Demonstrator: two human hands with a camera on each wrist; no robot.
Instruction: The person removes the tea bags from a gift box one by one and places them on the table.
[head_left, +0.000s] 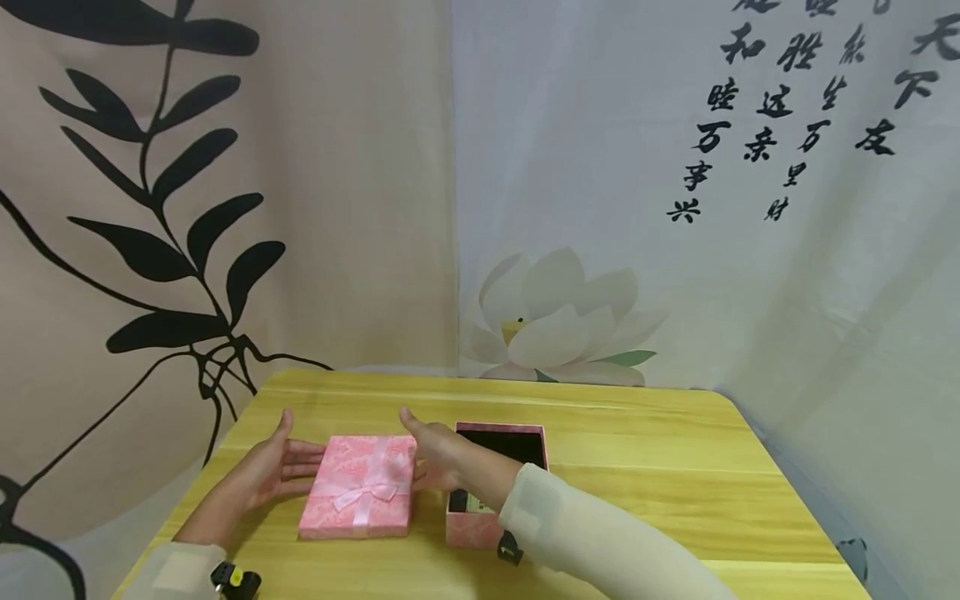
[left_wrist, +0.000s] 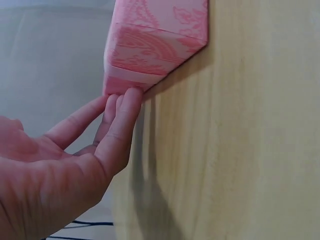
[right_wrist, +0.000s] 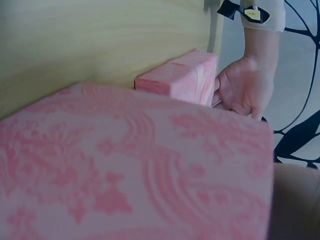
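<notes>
A pink patterned gift box lid with a pale ribbon bow lies flat on the table, bow facing up. My left hand is at its left side, thumb raised and fingers extended. In the left wrist view, the fingertips meet the lid's side by the ribbon band. On the opposite side is my right hand, thumb up, its other fingers partly hidden at the lid's right edge. Beneath my right forearm stands the open pink box, dark inside, with a pale printed piece showing.
The wooden table extends to the right and behind the boxes. A cloth backdrop with plant and lotus prints hangs behind it. In the right wrist view, the open box's patterned wall fills the foreground and covers part of the lid.
</notes>
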